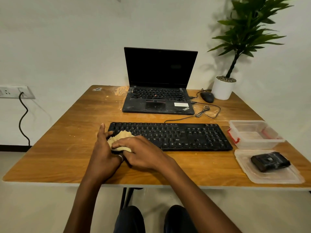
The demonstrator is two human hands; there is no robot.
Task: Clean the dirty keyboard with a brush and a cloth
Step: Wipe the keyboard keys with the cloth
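The keyboard (185, 137) lies long axis left to right, keys up. My left hand (103, 152) and right hand (143, 151) both clutch the bunched cloth (121, 136) on its left end.

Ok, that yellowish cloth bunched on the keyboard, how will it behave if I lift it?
Probably floppy: the cloth sits crumpled in soft folds between the left hand and right hand, so it should droop once lifted. Likely light, a wad both hands nearly cover. Its matte surface looks unlikely to slip off the keyboard.
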